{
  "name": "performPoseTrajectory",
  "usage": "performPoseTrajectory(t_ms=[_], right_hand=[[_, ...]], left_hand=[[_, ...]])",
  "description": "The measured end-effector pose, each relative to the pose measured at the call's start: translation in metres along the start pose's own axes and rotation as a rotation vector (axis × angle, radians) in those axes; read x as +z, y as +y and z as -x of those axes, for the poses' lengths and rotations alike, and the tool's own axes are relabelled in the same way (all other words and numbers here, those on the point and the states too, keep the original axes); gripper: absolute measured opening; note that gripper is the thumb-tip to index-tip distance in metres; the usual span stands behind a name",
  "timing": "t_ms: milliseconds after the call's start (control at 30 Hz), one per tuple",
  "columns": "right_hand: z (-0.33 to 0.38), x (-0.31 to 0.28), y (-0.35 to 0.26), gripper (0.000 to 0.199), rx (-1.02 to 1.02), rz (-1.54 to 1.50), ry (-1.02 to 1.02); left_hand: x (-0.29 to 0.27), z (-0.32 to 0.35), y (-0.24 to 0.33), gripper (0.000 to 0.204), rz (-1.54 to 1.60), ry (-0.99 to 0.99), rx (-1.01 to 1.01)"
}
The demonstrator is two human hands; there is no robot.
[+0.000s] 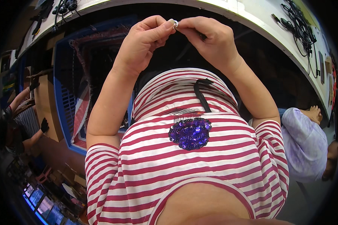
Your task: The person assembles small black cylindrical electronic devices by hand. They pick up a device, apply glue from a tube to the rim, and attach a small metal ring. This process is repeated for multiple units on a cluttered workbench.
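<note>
Above my lap, close to the table edge, both hands meet at their fingertips. Between them is a small shiny white or silvery piece, too small for me to make out its kind. My left hand is closed, pinching the piece between thumb and forefinger with the other fingers curled in. From the other side, my right hand is closed too, its thumb and forefinger pressed together at the same piece. What lies inside the curled fingers is hidden.
A white table curves along the far side, with black cables on its right. To the left stands a blue crate holding reddish material. Beyond it a black-gloved person handles a cardboard box. Another person sits at right.
</note>
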State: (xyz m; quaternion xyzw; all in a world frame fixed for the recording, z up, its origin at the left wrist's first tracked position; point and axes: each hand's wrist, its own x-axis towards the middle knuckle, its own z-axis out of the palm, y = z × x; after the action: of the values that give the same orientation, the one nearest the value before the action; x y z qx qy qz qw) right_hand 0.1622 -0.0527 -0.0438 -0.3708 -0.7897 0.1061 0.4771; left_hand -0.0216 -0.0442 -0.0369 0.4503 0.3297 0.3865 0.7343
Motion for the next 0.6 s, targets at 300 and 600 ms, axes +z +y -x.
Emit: performPoseTrajectory(t_ms=[300, 600], right_hand=[[-0.010, -0.008, 0.005, 0.010, 0.636, -0.757, -0.072], [-0.023, -0.031, -0.003, 0.007, -0.019, -0.414, 0.089]], left_hand=[[0.015, 0.000, -0.017, 0.053, -0.425, 0.062, 0.184], [0.027, -0.017, -0.032, 0.052, 0.167, 0.015, 0.304]])
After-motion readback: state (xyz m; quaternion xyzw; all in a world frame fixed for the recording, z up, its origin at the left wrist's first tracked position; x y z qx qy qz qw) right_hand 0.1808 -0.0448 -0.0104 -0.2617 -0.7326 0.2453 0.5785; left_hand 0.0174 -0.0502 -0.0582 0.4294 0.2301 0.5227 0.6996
